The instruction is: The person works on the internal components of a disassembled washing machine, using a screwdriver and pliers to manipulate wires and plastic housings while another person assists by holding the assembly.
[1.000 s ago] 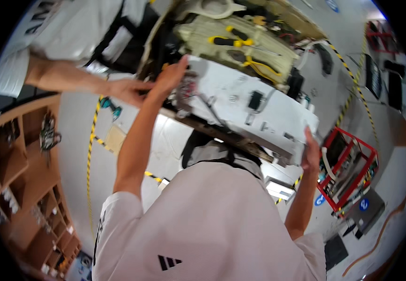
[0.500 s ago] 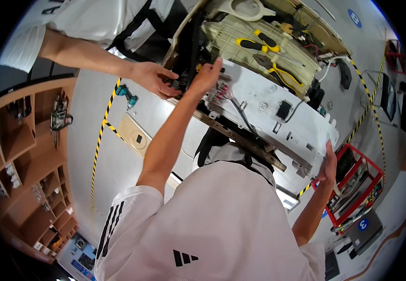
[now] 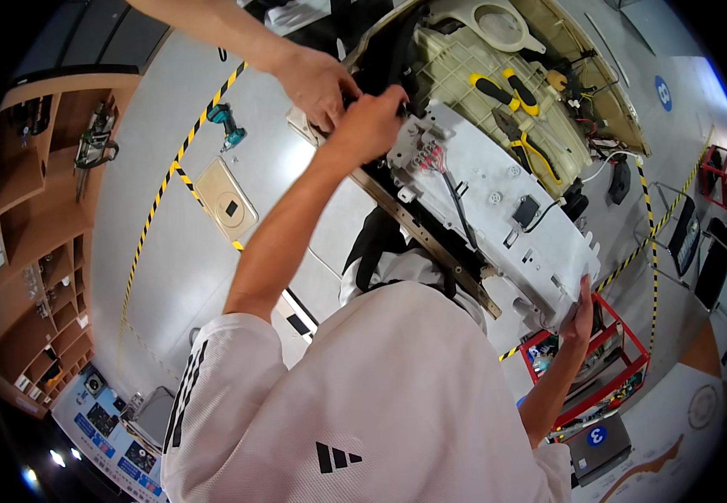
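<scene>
My left hand [image 3: 372, 121] is curled at the upper-left end of a white plastic panel [image 3: 522, 239], its fingertips partly hidden among dark parts. My right hand [image 3: 579, 314] grips the panel's lower-right end. Red connectors, dark leads and a small black part sit on the panel, above a metal rail [image 3: 413, 214]. A co-worker's hand [image 3: 313, 88] reaches in beside my left hand, fingers bent. Beyond the panel is an open appliance body [image 3: 619, 101] with a cream ribbed housing [image 3: 451, 96], carrying yellow-black pliers [image 3: 531, 159] and other yellow-black handled tools [image 3: 489, 90].
A teal drill [image 3: 229, 126] and a beige flat panel [image 3: 221, 197] lie on the floor at left, near yellow-black tape. Wooden shelving [image 3: 36, 243] lines the left side. A red-framed cart [image 3: 606, 377] stands low on the right; folded chairs [image 3: 694, 251] are beyond it.
The white panel now slants more steeply, its right end lower in the picture. My left hand has shifted slightly up, and the co-worker's hand has moved up and right, closer to it.
</scene>
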`<state>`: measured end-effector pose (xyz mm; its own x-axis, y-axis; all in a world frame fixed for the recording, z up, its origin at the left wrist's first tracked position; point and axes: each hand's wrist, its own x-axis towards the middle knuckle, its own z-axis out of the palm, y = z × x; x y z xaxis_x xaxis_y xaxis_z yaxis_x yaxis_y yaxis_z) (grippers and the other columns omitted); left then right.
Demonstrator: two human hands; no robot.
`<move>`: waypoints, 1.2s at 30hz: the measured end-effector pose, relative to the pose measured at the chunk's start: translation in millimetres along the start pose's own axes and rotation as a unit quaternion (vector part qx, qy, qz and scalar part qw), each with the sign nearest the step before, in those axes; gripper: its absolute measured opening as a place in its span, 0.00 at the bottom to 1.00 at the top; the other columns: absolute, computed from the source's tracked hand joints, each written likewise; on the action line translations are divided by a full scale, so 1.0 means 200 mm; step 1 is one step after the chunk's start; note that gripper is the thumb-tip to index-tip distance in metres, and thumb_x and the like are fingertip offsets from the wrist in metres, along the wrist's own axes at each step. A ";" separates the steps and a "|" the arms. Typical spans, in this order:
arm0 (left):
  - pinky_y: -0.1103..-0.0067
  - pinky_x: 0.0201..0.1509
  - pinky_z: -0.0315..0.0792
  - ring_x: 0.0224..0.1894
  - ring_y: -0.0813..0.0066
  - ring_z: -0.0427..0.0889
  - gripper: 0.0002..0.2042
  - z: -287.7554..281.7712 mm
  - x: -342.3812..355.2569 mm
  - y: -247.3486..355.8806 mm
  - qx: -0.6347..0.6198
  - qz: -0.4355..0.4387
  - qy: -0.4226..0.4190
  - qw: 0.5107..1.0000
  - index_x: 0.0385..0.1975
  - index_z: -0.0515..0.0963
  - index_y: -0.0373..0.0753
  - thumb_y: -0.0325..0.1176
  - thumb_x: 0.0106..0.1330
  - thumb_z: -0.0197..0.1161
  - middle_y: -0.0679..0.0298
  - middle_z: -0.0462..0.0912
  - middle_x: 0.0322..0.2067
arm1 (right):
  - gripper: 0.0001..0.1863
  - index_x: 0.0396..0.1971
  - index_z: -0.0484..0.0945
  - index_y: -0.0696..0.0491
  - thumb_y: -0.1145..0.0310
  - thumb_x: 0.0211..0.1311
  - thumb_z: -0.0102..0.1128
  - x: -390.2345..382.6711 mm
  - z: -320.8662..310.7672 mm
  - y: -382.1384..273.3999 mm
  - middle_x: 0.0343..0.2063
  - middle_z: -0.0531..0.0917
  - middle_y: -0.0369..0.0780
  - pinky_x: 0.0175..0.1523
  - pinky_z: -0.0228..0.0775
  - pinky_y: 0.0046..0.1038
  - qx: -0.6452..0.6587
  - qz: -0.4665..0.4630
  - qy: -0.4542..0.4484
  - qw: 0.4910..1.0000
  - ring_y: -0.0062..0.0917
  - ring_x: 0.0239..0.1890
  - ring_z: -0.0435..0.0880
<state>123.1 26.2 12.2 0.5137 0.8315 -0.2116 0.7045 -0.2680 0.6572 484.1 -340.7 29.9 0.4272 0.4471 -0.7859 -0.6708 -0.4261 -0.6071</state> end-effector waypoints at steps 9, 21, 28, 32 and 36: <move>0.80 0.45 0.75 0.39 0.75 0.83 0.15 -0.18 -0.12 -0.10 -0.156 -0.040 0.044 0.986 0.53 0.71 0.33 0.26 0.69 0.62 0.59 0.84 0.35 | 0.34 0.68 0.62 0.56 0.50 0.71 0.53 0.03 -0.03 0.00 0.58 0.76 0.43 0.61 0.72 0.38 -0.012 0.012 0.004 1.000 0.35 0.56 0.79; 0.81 0.48 0.75 0.40 0.78 0.83 0.15 -0.22 -0.16 -0.29 -0.289 0.006 0.058 0.956 0.53 0.76 0.35 0.31 0.68 0.63 0.63 0.85 0.35 | 0.35 0.68 0.63 0.55 0.46 0.70 0.53 0.03 -0.06 -0.16 0.60 0.76 0.42 0.62 0.70 0.39 -0.113 0.042 0.014 0.993 0.35 0.58 0.78; 0.80 0.50 0.76 0.42 0.78 0.84 0.16 -0.28 -0.17 -0.26 -0.285 0.031 0.075 0.955 0.55 0.76 0.38 0.32 0.68 0.64 0.63 0.86 0.38 | 0.36 0.67 0.64 0.55 0.46 0.70 0.55 0.05 -0.05 -0.27 0.62 0.75 0.42 0.64 0.68 0.40 -0.187 0.053 0.074 0.978 0.36 0.59 0.77; 0.77 0.46 0.76 0.41 0.75 0.84 0.18 -0.20 -0.18 -0.21 -0.218 0.069 0.081 0.970 0.56 0.75 0.42 0.32 0.67 0.65 0.61 0.84 0.37 | 0.37 0.67 0.64 0.55 0.44 0.69 0.55 0.02 -0.02 -0.31 0.62 0.75 0.42 0.63 0.68 0.43 -0.148 0.110 0.047 0.982 0.39 0.59 0.77; 0.68 0.53 0.72 0.42 0.54 0.78 0.20 -0.04 -0.25 -0.13 -0.144 0.124 0.185 0.964 0.53 0.74 0.37 0.26 0.60 0.66 0.56 0.78 0.42 | 0.38 0.67 0.65 0.54 0.41 0.67 0.54 0.00 -0.01 -0.29 0.61 0.75 0.43 0.63 0.69 0.44 -0.142 0.115 0.045 0.982 0.40 0.59 0.76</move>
<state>75.5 -5.5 11.7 0.4014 0.8904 0.2146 0.3905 -0.3783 0.8393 524.4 -316.2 65.1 0.3452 0.2476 -0.9053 -0.5645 -0.7158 -0.4110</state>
